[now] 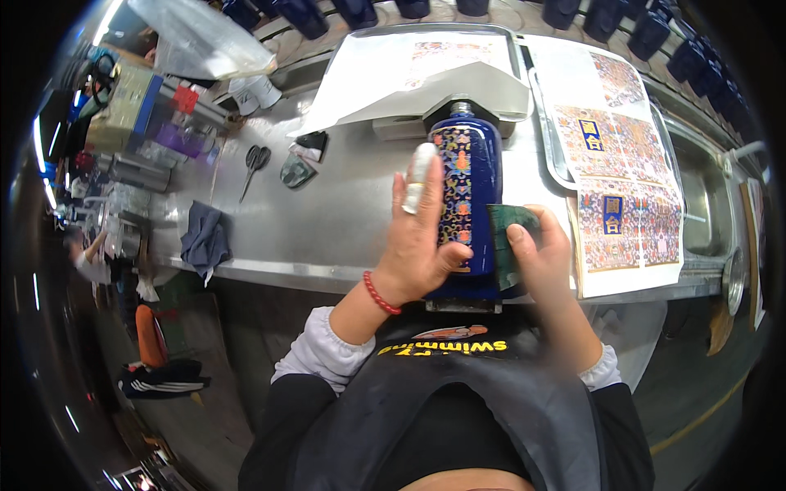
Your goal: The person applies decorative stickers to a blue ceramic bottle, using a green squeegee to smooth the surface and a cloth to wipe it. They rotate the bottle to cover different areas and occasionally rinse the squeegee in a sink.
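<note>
A dark blue glass bottle point(489, 164) lies on its back in front of me, its bare threaded neck pointing away. Its left part carries a colourful patterned decal point(458, 188). My left hand point(416, 237) rests along the bottle's left side, fingers stretched out; one finger is wrapped in white tape. A red bead bracelet circles that wrist. In my right hand point(540, 245) is a dark green flat scraper point(509, 237) with faint grid lines, pinched between thumb and fingers. It is at the bottle's right edge; whether it touches the glass, I cannot tell.
Printed decal sheets point(610, 155) lie over a tray at the right, beside a metal sink point(696, 172). A white sheet point(368, 74) covers another tray behind the bottle. Scissors point(255, 168), another green scraper point(296, 172) and a grey cloth point(205, 235) are at the left. Several blue bottles point(303, 16) line the back.
</note>
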`<state>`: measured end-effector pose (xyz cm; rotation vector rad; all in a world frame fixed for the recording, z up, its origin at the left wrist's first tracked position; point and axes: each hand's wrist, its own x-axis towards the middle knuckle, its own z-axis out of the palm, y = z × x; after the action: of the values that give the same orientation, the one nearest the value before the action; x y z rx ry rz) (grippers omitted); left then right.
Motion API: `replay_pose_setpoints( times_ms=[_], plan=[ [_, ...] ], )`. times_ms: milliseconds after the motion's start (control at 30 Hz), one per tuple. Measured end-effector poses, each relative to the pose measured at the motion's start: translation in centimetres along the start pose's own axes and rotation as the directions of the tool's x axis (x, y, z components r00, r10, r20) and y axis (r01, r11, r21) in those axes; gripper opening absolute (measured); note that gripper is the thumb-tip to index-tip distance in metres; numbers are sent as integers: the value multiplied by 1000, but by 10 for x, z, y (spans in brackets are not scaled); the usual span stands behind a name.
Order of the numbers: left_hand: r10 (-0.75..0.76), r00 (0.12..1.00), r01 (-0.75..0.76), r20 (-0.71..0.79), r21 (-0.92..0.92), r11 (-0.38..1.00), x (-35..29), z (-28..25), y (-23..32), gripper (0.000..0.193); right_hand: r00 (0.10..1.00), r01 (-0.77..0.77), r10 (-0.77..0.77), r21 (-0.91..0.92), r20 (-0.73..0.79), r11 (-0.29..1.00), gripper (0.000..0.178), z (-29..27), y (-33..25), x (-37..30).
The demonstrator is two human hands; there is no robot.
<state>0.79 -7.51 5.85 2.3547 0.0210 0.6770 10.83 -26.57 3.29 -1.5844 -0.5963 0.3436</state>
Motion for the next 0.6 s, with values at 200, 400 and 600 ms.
replay_pose_setpoints(
  times_ms=[200, 400, 600],
  plan=[
    [77, 989, -70, -125, 56, 996, -2, -23, -36, 51, 993, -118, 110, 186, 51, 975, 22, -3, 11, -5],
    [-718, 602, 747, -350, 564, 352, -29, -118, -198, 65, 996, -45, 40, 69, 75, 997, 21, -10, 15, -5],
    [-540, 227, 885, -810, 403, -233, -132, -230, -266, 69, 997, -64, 55, 213, 50, 975, 25, -8, 24, -3]
  ],
)
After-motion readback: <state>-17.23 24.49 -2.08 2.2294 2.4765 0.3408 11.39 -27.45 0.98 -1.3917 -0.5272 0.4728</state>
